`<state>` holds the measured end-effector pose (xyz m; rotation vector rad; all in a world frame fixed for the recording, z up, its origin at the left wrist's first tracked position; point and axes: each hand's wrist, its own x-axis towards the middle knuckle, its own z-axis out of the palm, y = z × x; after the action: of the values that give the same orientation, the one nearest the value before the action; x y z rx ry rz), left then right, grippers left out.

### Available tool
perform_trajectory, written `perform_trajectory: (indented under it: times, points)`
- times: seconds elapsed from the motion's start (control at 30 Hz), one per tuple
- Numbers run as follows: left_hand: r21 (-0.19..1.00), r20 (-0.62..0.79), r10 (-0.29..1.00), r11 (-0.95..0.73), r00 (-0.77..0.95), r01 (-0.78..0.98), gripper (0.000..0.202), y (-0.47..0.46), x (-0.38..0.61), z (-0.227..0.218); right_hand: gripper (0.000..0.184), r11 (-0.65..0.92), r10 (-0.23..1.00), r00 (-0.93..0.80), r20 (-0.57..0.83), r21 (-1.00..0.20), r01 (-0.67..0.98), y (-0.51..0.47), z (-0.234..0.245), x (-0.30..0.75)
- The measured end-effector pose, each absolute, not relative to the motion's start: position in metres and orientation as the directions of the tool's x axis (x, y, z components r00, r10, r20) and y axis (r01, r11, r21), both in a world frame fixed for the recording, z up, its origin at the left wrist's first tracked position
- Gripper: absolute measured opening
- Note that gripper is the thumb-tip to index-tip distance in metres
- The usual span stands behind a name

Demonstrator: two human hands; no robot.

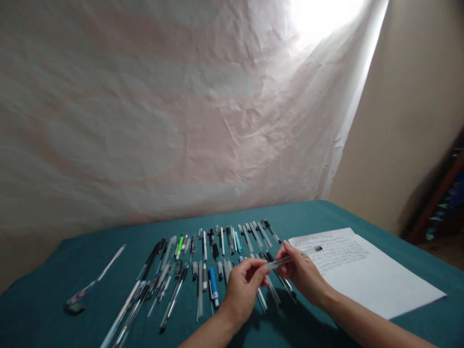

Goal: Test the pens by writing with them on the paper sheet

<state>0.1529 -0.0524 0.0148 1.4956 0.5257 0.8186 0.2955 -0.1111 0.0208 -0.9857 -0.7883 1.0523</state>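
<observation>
My left hand (243,285) and my right hand (301,271) meet over a teal-covered table (90,261). Between them they hold a clear-barrelled pen (290,259) with a dark tip pointing right. The left fingers pinch its left end, and the right fingers close round its middle. Below and behind the hands lie two rows of several pens (203,261), clear, black, blue and green, side by side.
A white sheet of paper (366,273) with handwriting near its top lies right of the hands. A lone pen (90,285) rests at the far left. A creased white cloth (163,106) hangs behind the table. Dark furniture (440,203) stands at the right.
</observation>
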Motion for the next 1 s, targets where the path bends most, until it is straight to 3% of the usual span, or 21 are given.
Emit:
perform_trajectory:
  times: [0.8,1.0]
  points:
    - [0.983,0.167,0.731,-0.068,0.662,-0.173,0.023,-0.053,0.152,0.02,0.035,0.239,0.924,0.361,0.129,-0.93,-0.28,-0.114,0.019,0.286]
    - [0.976,0.196,0.738,-0.08,0.646,-0.205,0.023,-0.048,0.155,0.018,0.034,0.176,0.946,0.287,0.152,-0.982,-0.062,-0.115,0.035,0.298]
